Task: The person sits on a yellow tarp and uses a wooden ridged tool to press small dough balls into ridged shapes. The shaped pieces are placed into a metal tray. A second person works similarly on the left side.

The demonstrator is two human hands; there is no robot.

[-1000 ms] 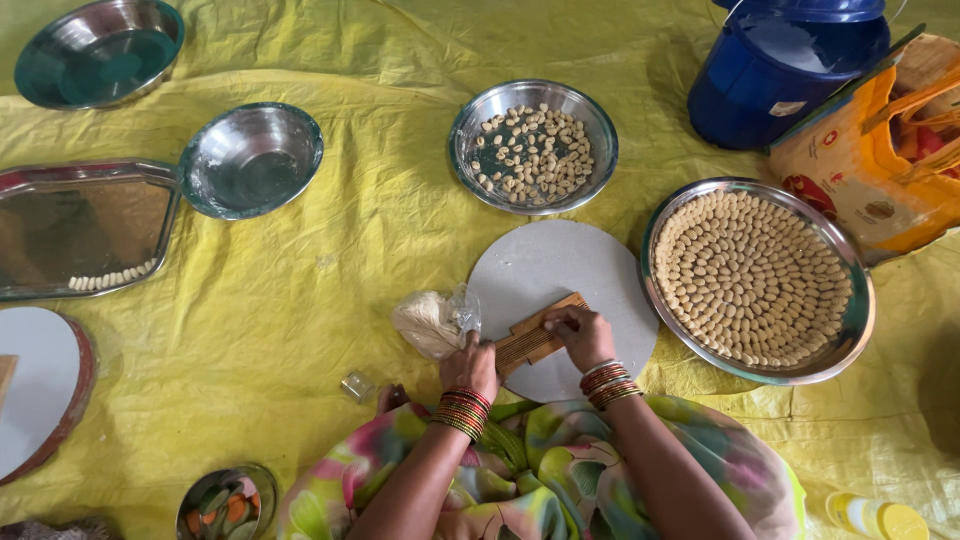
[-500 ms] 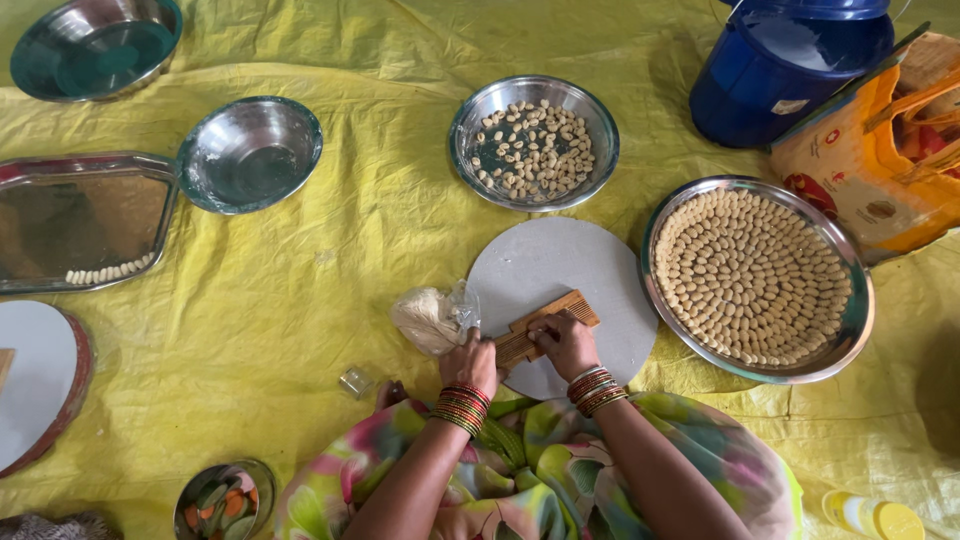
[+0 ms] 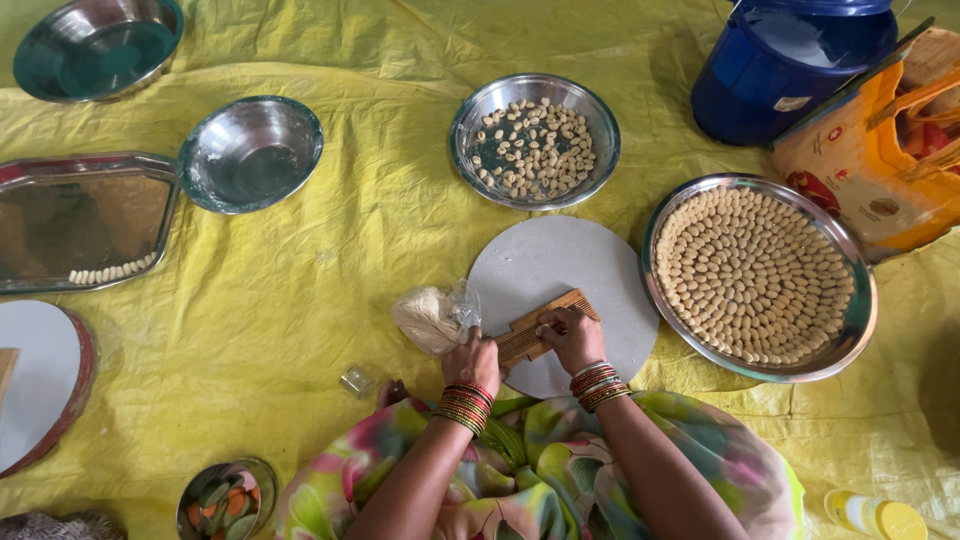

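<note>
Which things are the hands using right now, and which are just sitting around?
In use:
left hand and right hand on the ridged wooden comb
round grey board
dough in plastic wrap
big tray of shaped pieces

Lying about:
empty steel bowl
blue container
yellow bottle
rectangular tray

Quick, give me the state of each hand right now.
Left hand: curled closed at the near end of the ridged wooden board, beside the bag of dough.
Right hand: pressed down on the board, fingers bent; anything beneath is hidden.
</note>
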